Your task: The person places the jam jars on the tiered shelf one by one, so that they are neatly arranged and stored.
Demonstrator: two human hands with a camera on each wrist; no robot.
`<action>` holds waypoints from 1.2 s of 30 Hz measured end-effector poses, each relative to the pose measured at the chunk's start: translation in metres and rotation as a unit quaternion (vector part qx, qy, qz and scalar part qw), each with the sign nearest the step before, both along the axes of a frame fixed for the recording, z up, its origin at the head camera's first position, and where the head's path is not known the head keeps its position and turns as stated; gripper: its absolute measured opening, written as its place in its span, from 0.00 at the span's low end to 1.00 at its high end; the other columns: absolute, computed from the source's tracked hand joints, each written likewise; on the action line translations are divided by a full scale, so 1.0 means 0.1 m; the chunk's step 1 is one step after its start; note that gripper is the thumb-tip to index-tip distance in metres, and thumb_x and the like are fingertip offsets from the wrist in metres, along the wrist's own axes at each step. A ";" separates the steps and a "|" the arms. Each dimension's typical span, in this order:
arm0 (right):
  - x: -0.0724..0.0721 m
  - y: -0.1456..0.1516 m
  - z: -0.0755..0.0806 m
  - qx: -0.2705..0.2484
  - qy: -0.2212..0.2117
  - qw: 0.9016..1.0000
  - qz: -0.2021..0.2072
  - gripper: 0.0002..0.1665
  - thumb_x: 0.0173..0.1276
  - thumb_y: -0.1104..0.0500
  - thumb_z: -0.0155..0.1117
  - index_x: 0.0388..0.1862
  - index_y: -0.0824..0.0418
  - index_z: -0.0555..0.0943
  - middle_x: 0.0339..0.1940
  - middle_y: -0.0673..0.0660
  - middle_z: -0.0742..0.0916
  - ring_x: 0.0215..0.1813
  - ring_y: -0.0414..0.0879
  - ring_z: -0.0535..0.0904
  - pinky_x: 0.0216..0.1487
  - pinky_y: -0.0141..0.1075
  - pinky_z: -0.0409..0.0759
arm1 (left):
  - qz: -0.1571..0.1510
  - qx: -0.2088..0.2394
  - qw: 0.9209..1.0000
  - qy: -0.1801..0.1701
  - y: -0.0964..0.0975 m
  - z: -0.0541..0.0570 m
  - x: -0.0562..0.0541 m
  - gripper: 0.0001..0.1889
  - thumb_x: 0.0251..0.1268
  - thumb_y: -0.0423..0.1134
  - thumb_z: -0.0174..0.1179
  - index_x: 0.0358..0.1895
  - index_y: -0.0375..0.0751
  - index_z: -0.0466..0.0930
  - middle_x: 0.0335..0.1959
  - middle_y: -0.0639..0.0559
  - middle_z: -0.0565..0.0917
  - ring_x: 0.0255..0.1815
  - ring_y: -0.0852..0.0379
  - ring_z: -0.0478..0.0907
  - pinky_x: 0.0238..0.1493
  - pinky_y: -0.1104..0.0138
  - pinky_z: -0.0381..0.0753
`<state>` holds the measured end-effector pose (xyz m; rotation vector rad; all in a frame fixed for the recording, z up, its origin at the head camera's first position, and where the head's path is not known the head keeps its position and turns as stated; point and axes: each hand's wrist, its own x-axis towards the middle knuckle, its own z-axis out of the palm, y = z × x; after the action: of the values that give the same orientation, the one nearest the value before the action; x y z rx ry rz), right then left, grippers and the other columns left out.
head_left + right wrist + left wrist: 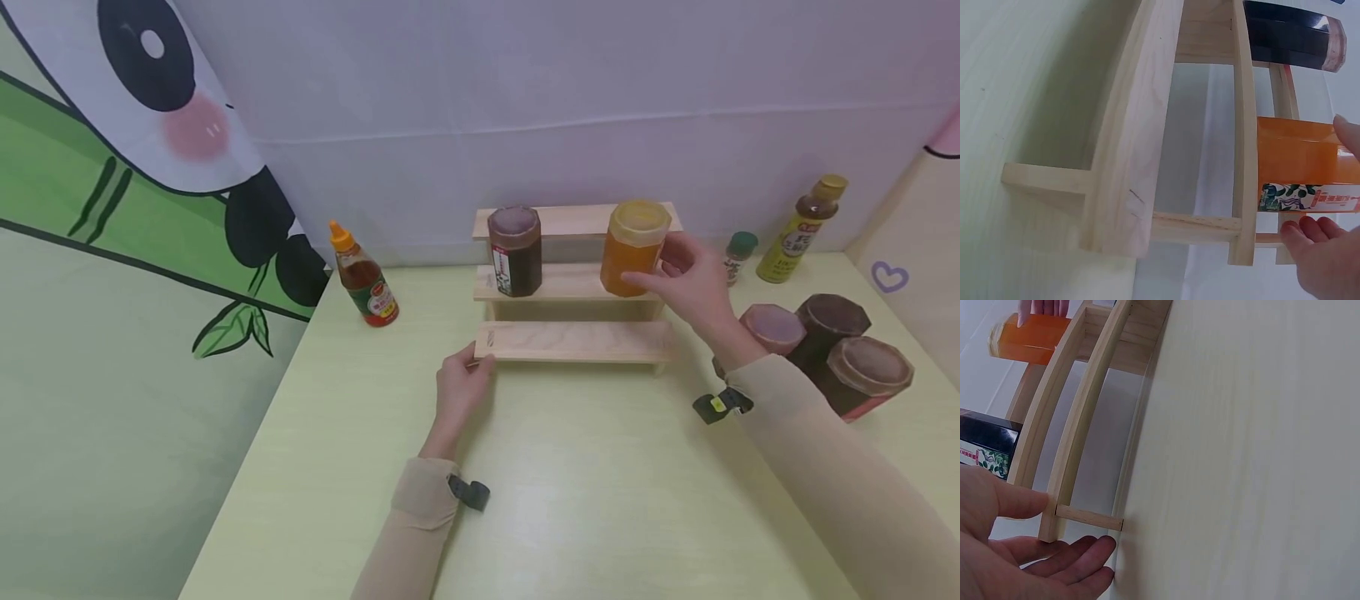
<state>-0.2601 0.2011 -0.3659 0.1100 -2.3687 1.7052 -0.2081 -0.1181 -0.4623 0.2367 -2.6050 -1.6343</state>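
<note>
A three-tier wooden rack (573, 342) stands against the back wall. My left hand (460, 390) grips the left end of its lowest board, with the thumb on the board and the fingers below in the left wrist view. On the middle board, toward the right, stands a jar of orange contents (626, 260) with a pale lid. My right hand (699, 287) holds that jar from the right, thumb across its front. The right wrist view shows a printed label (1322, 197) on it, with fingertips (1297, 232) beside the label. A dark jar (527, 268) sits left on the same board.
An orange-capped sauce bottle (366, 279) stands left of the rack. Right of it are a small green-capped shaker (739, 254) and a yellow-labelled bottle (798, 233). Three dark jars (862, 375) cluster beside my right forearm, on the pale table (570, 483).
</note>
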 end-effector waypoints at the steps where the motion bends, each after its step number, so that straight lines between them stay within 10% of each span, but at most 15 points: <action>1: 0.02 0.01 -0.01 -0.001 0.000 1.000 0.000 0.43 0.51 0.52 0.79 0.65 0.60 0.72 0.61 0.59 0.77 0.63 0.51 0.72 0.63 0.42 0.67 | 0.000 0.000 1.000 0.001 0.00 0.00 0.00 0.23 0.67 0.41 0.58 0.64 0.39 0.72 0.53 0.46 0.81 0.45 0.55 0.82 0.32 0.65 0.81; 29: 0.73 0.46 -0.15 0.110 -0.029 0.993 -0.027 0.47 0.55 0.46 0.75 0.69 0.62 0.66 0.64 0.61 0.75 0.65 0.54 0.69 0.62 0.41 0.67 | -0.004 0.012 1.000 0.006 0.02 -0.02 -0.01 0.23 0.68 0.41 0.57 0.64 0.39 0.72 0.55 0.45 0.80 0.45 0.52 0.82 0.24 0.66 0.78; 36: 0.91 0.61 -0.16 0.166 -0.034 0.983 -0.071 0.47 0.53 0.42 0.74 0.69 0.55 0.68 0.62 0.56 0.78 0.57 0.52 0.75 0.48 0.28 0.73 | -0.001 0.014 1.000 0.002 0.00 -0.04 -0.01 0.22 0.67 0.41 0.58 0.64 0.41 0.73 0.53 0.46 0.81 0.45 0.54 0.82 0.26 0.66 0.79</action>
<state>-0.1690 0.2616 -0.3816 -0.0633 -2.6226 1.2594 -0.2095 -0.1176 -0.4659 0.2333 -2.5817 -1.6725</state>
